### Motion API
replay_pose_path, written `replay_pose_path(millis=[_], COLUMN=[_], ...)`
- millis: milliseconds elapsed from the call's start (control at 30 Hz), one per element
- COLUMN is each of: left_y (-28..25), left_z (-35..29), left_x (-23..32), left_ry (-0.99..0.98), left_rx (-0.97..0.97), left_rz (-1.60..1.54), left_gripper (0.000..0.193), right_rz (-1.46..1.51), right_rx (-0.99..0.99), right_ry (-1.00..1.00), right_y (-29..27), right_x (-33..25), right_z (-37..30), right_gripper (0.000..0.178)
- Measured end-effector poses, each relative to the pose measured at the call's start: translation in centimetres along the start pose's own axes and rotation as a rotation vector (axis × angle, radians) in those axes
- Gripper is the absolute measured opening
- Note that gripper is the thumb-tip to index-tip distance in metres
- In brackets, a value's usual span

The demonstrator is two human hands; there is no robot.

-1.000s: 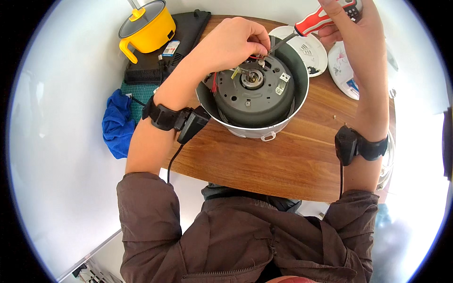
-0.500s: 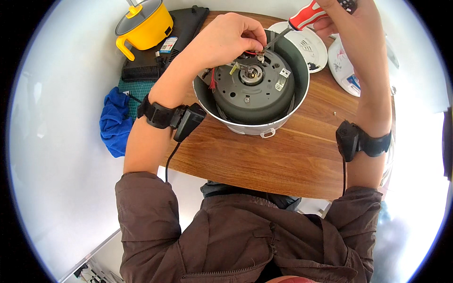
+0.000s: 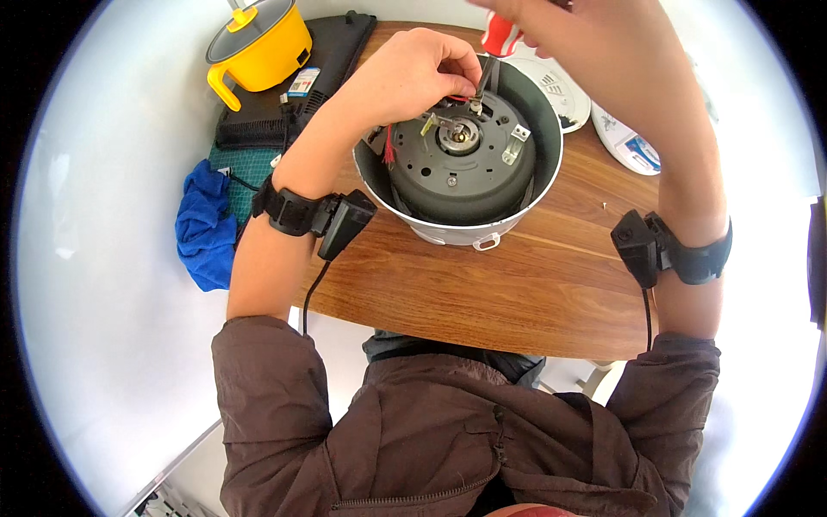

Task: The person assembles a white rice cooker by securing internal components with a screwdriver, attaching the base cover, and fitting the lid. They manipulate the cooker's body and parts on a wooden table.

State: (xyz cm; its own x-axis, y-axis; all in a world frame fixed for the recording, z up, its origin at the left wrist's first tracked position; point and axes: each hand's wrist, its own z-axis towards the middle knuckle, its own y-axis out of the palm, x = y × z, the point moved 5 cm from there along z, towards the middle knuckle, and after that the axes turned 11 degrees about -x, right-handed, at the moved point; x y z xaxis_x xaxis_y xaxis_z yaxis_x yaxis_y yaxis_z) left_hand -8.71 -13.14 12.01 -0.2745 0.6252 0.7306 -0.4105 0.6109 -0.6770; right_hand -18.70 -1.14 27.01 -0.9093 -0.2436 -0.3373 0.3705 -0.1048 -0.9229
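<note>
An opened round appliance housing (image 3: 551, 164), which looks like a rice cooker body, stands on the table with its grey metal base plate (image 3: 482, 194) facing up. My left hand (image 3: 422, 76) reaches over its far left side, thumb and fingers pinched by a red wire (image 3: 457, 98); what they hold is hidden. My right hand (image 3: 599, 43) grips a screwdriver (image 3: 500, 36) with a red and white handle. Its shaft points steeply down to a small fitting (image 3: 475, 105) at the plate's far edge, beside my left fingertips. A metal bracket (image 3: 516, 145) is fixed on the plate's right.
A yellow pot (image 3: 267, 60) with a lid stands at the far left, on a black panel (image 3: 345, 52). Nearby are a green cutting mat (image 3: 245, 164) and a blue cloth (image 3: 207, 228). White round parts (image 3: 616, 138) lie right of the housing, and a tiny screw (image 3: 604, 205) lies on the wood.
My right hand has moved left, bringing the screwdriver from a slant to nearly upright at the same fitting. My left hand keeps its pinch in about the same place.
</note>
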Motion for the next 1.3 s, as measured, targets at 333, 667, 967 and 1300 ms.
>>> replay_pose_path(millis=[333,667,967,1300], left_y=[0.2,0.6,0.6,0.8], left_z=[0.0,-0.5,-1.1,-0.7], left_x=[-1.9,-1.8,-1.3,-1.2], left_ry=[0.064,0.051,0.005,-0.008], left_rx=[0.022,0.015,0.035,0.045], left_rz=[-0.052,-0.153,-0.160,-0.106], left_gripper=[0.012,0.014,0.015,0.015], right_rz=[-0.320,-0.529,-0.595,-0.591], right_rx=[0.104,-0.094,-0.341,-0.572], right_ry=[-0.586,-0.436,-0.422,-0.269], right_y=[0.6,-0.1,-1.9,-0.9], right_x=[-1.7,-4.1,-5.3,-4.0], right_z=[1.1,0.9,-0.7,0.5], right_gripper=[0.026,0.031,0.031,0.036])
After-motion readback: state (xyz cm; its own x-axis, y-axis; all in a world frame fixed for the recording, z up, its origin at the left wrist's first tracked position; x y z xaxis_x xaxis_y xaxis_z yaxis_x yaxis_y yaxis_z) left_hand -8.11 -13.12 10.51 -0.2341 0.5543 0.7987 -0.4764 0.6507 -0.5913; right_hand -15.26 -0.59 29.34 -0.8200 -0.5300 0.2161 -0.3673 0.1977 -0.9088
